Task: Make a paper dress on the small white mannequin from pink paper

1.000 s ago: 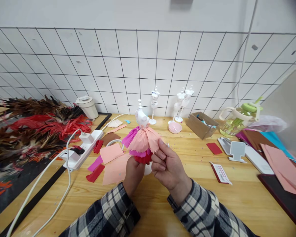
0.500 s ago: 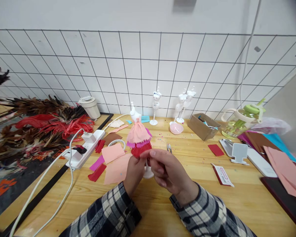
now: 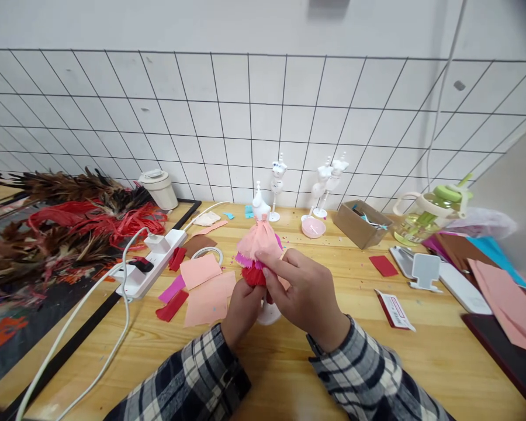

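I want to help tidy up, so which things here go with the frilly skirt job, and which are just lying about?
Seem to belong:
white mannequin, held in the left hand
frilly skirt, touched by the right hand
peach sheets, same colour as the skirt's top layer

Probably just lying about:
brown feathers
power strip
green-lidded bottle
white stand

From my end I count one skirted mannequin, three other mannequins, one left hand, one right hand, one pink bowl, one cardboard box, one power strip, one lidded cup, one green-lidded jug.
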`<act>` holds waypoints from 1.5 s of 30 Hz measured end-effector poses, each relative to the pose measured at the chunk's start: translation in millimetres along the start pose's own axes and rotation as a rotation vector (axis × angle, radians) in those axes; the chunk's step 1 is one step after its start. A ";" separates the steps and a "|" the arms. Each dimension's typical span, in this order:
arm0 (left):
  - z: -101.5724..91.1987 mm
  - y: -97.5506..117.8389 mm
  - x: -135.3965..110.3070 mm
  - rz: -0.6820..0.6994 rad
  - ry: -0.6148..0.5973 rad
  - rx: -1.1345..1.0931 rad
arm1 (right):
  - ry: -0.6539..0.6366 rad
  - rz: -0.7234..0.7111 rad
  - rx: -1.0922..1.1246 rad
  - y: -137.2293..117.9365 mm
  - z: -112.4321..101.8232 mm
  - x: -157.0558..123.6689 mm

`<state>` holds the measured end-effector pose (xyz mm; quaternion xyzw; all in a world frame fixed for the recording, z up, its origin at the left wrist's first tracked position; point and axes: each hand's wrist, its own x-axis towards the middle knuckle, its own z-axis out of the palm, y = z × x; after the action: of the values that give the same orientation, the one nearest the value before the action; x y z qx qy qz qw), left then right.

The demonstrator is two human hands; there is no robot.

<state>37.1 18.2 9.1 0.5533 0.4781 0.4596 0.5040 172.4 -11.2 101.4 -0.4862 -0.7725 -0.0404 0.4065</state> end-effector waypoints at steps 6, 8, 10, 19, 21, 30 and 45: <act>-7.1 -6.7 18.6 0.041 0.010 0.103 | 0.198 0.032 0.122 22.6 -9.4 0.4; -12.0 -13.4 30.4 0.106 0.021 0.084 | 0.236 0.120 0.128 42.1 -4.4 -9.2; -17.4 -21.3 42.7 0.160 0.038 0.095 | 0.227 0.193 0.078 62.0 5.2 -26.0; -15.5 -33.5 74.2 0.215 0.098 0.144 | -0.403 0.025 -0.010 81.1 47.5 -66.7; -8.3 -32.8 75.6 0.219 0.063 0.132 | -0.456 0.024 -0.029 82.5 52.6 -64.1; -2.3 -41.4 83.2 0.243 -0.083 0.334 | -0.577 0.084 -0.188 78.0 40.3 -66.1; -31.5 13.9 19.2 0.489 -0.024 1.010 | -0.594 0.118 0.025 82.6 42.1 -80.4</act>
<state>9.0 40.5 25.6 0.8259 0.4907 0.2708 0.0607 228.2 -6.5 -7.8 -0.5154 -0.8286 0.1369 0.1704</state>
